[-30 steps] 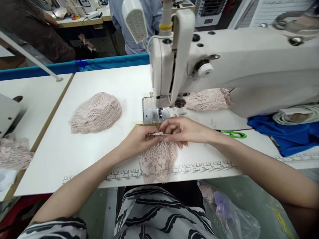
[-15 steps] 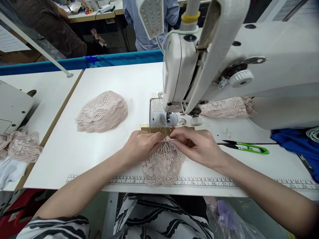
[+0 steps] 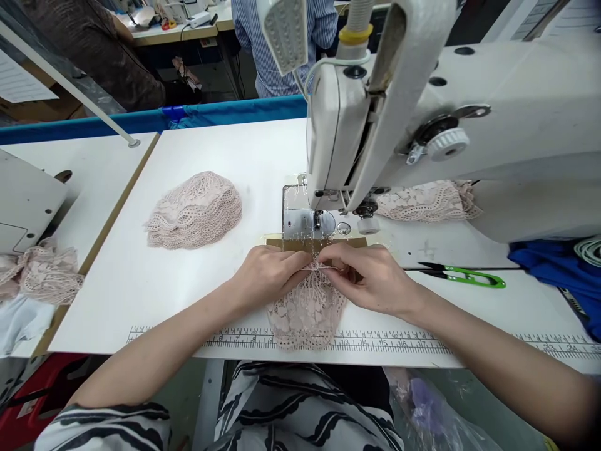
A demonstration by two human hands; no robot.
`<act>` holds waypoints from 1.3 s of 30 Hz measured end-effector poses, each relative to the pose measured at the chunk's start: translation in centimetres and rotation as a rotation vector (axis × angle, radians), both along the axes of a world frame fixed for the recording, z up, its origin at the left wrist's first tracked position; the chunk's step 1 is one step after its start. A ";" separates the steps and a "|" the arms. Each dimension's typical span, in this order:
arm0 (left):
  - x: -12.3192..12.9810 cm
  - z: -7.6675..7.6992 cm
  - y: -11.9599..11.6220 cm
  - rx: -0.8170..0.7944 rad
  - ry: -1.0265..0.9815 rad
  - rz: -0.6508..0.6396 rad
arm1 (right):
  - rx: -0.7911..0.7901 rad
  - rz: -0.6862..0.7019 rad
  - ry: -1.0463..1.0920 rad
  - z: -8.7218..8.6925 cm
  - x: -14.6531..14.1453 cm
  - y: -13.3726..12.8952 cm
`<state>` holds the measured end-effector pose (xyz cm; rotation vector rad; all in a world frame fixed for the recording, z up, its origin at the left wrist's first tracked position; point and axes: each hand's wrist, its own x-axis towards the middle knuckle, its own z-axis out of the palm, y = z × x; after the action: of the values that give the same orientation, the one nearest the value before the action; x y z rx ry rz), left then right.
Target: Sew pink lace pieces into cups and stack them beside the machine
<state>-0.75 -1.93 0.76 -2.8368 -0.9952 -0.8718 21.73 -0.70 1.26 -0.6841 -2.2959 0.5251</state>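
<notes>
A pale pink lace piece (image 3: 307, 313) hangs toward the table's front edge, its top edge gathered between my two hands. My left hand (image 3: 270, 275) pinches that edge from the left with thumb and fingers. From the right, my right hand (image 3: 369, 275) is closed on the same edge, fingertips close to the left ones. Both hands are just in front of the sewing machine's metal needle plate (image 3: 295, 219), over a brown strip (image 3: 282, 244). The presser foot (image 3: 317, 220) stands behind the fingers, with the lace in front of it.
A stack of lace pieces (image 3: 195, 213) lies to the left. More lace (image 3: 427, 202) is under the machine arm (image 3: 526, 113). Green thread snips (image 3: 469, 276) rest at right, near blue cloth (image 3: 554, 269). A printed ruler (image 3: 385, 343) runs along the front edge. Two people are beyond the table.
My right fingertips have shifted slightly left and the lace edge looks more bunched between my hands. The camera view has moved a little. My left hand keeps its pinch.
</notes>
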 end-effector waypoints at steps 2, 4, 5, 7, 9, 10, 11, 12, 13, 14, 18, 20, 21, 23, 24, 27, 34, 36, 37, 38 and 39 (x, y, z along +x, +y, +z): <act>-0.1 0.0 0.1 0.033 -0.010 -0.010 | 0.025 0.002 -0.008 0.0 0.0 0.0; -0.2 0.0 0.1 0.073 -0.022 -0.021 | 0.066 0.003 -0.004 -0.1 0.0 0.0; -0.2 0.0 0.1 0.085 -0.028 -0.024 | 0.106 0.001 0.008 -0.1 0.1 0.0; -0.2 0.1 0.0 0.081 -0.044 -0.023 | 0.246 -0.011 0.023 -0.2 0.2 0.0; -0.1 0.2 -0.1 0.057 -0.063 -0.022 | 0.449 -0.015 0.007 -0.1 0.4 0.1; 0.0 0.3 -0.2 0.052 -0.073 -0.028 | 0.549 -0.005 -0.007 0.1 0.6 0.1; 0.1 0.4 -0.2 0.054 -0.080 -0.037 | 0.633 0.013 -0.024 0.2 0.7 0.1; 0.2 0.5 -0.3 0.063 -0.086 -0.045 | 0.697 0.035 -0.041 0.4 0.8 0.1; 0.2 0.6 -0.4 0.075 -0.090 -0.051 | 0.745 0.058 -0.051 0.6 0.9 0.1; 0.3 0.6 -0.4 0.087 -0.095 -0.052 | 0.782 0.079 -0.062 0.9 1.0 0.0; 0.3 1.0 -0.7 0.065 -0.125 -0.032 | 0.816 0.140 -0.077 1.6 1.1 -0.4; 0.4 1.2 -0.9 -0.093 -0.129 -0.018 | 0.667 0.105 -0.057 1.7 1.0 -0.6; 0.5 1.3 -1.0 -0.212 -0.119 -0.003 | 0.529 0.076 -0.040 1.7 0.9 -0.6; 0.7 1.3 -0.9 -0.414 -0.074 0.065 | 0.186 0.011 -0.022 1.5 0.6 -0.4; 0.9 1.2 -0.9 -0.457 -0.035 0.115 | 0.023 -0.018 -0.022 1.4 0.4 -0.2; 1.3 0.7 -0.6 -0.364 0.088 0.280 | -0.249 -0.124 -0.063 0.6 -0.2 0.7; 1.9 0.1 -0.8 0.072 0.153 0.294 | -0.148 -0.428 -0.262 -1.2 -0.7 2.0; 2.0 0.0 -1.1 0.180 0.179 0.234 | -0.152 -0.469 -0.288 -1.3 -0.9 2.1; 2.0 -0.1 -1.3 0.207 0.195 0.210 | -0.156 -0.482 -0.291 -1.3 -0.9 2.2; 2.0 -0.2 -1.5 0.214 0.210 0.194 | -0.160 -0.490 -0.292 -1.3 -0.9 2.3; 2.0 -0.3 -1.7 0.200 0.221 0.186 | -0.161 -0.494 -0.293 -1.4 -0.9 2.4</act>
<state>1.30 -3.61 0.47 -2.5560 -1.0550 -0.5883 20.86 1.66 -0.10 -1.4382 -2.2386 0.3937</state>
